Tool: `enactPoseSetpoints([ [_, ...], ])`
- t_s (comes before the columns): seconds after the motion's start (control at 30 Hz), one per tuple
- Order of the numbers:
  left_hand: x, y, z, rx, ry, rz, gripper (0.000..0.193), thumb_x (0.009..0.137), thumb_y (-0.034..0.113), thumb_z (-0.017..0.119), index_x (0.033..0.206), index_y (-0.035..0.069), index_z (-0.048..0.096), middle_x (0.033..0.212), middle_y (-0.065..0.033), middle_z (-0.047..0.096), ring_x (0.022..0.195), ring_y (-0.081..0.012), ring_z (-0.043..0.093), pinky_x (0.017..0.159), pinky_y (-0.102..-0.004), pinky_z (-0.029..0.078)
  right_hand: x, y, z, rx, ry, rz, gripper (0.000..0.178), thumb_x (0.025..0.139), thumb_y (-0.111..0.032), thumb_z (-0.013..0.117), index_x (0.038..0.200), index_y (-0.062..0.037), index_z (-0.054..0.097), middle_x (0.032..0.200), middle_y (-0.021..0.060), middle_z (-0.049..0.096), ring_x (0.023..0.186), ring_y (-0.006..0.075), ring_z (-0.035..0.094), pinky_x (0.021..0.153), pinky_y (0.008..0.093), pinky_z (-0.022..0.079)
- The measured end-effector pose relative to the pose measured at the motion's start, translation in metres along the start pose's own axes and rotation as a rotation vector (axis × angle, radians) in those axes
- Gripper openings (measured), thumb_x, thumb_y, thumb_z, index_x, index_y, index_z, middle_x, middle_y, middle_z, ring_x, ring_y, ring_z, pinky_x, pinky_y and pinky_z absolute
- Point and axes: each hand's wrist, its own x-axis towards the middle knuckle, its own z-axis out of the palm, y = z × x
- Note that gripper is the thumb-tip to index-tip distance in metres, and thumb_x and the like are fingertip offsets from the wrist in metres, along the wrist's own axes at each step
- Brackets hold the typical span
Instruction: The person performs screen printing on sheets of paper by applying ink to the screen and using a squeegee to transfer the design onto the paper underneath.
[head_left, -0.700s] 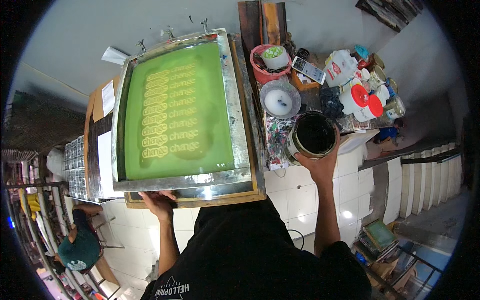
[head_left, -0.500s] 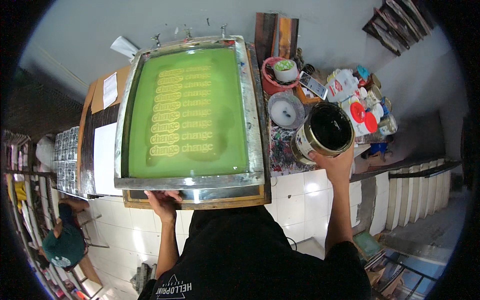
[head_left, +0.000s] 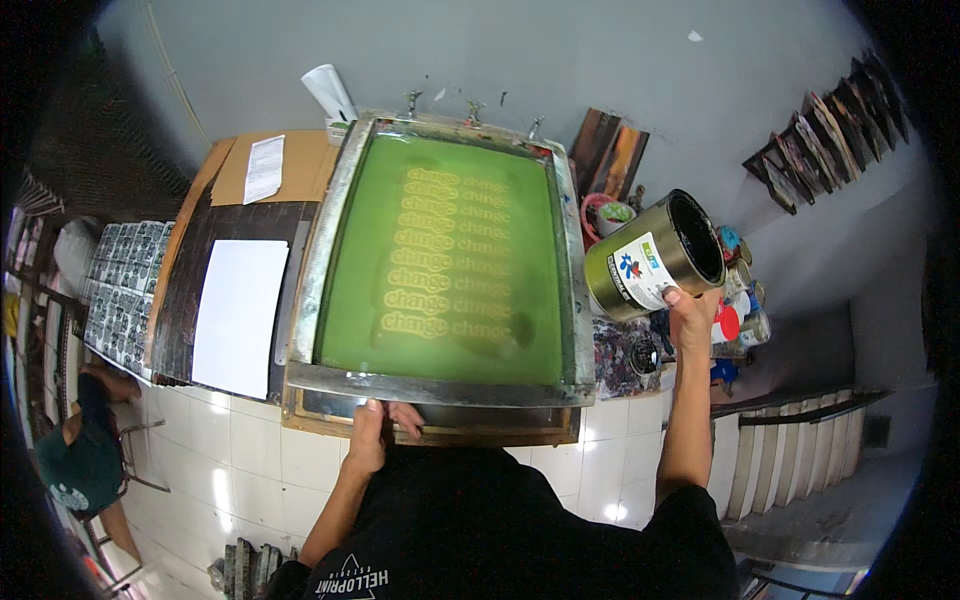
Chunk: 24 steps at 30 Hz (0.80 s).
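Observation:
My right hand [head_left: 696,316] is wrapped round the lower side of a large metal tin [head_left: 628,268], holding it up to the right of the screen. Its open mouth shows a dark inside, and a white label faces me. A screen-printing screen [head_left: 445,388], with a metal frame and green mesh bearing rows of pale lettering, lies in front of me. At its front bar, my left hand [head_left: 372,445] has the thumb against the edge and fingers tucked beneath. Under the screen is a wood-edged board [head_left: 500,436], partly hidden.
White paper sheets [head_left: 238,315] lie on a dark table to the left. Past the tin are a pink tub [head_left: 590,218], several containers including a red-lidded one [head_left: 728,322], and a paint-stained surface [head_left: 622,365]. At far left, another person [head_left: 85,450] sits on a chair.
The view has swung, so the screen sits farther right in the picture. My right hand has brought the tin nearer the screen, and more of its side shows. My left hand stays at the front bar.

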Motion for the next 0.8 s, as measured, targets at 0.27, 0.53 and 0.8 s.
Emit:
enactPoseSetpoints([
  [0.27, 0.004, 0.004, -0.038, 0.410, -0.170, -0.117, 0.082, 0.101, 0.064, 0.022, 0.106, -0.006, 0.063, 0.093, -0.0221, 0.066, 0.090, -0.0344, 0.062, 0.083, -0.0403, 0.046, 0.018, -0.007, 0.061, -0.105, -0.066, -0.019, 0.078, 0.065, -0.015, 0.088, 0.131, 0.0034, 0.051, 0.122, 0.0120, 0.062, 0.110, 0.0206, 0.061, 0.099, 0.0341, 0.047],
  [0.53, 0.008, 0.041, -0.047, 0.538, -0.281, -0.188, 0.074, 0.104, 0.056, 0.028, 0.127, -0.009, 0.055, 0.123, -0.0318, 0.060, 0.118, -0.0453, 0.055, 0.105, -0.0475, 0.038, 0.051, -0.009, 0.125, -0.488, -0.153, -0.101, 0.087, 0.063, -0.020, 0.092, 0.133, 0.0018, 0.044, 0.122, 0.0140, 0.062, 0.112, 0.0226, 0.061, 0.101, 0.0359, 0.046],
  [0.8, 0.021, 0.023, -0.058, 0.256, -0.504, -0.192, 0.061, 0.107, 0.048, 0.028, 0.097, 0.002, 0.066, 0.083, -0.0154, 0.063, 0.082, -0.0272, 0.061, 0.085, -0.0402, 0.048, 0.113, 0.014, 0.177, -0.794, -0.317, -0.081, 0.095, 0.060, -0.022, 0.090, 0.137, 0.0032, 0.040, 0.125, 0.0162, 0.062, 0.117, 0.0256, 0.060, 0.104, 0.0362, 0.044],
])
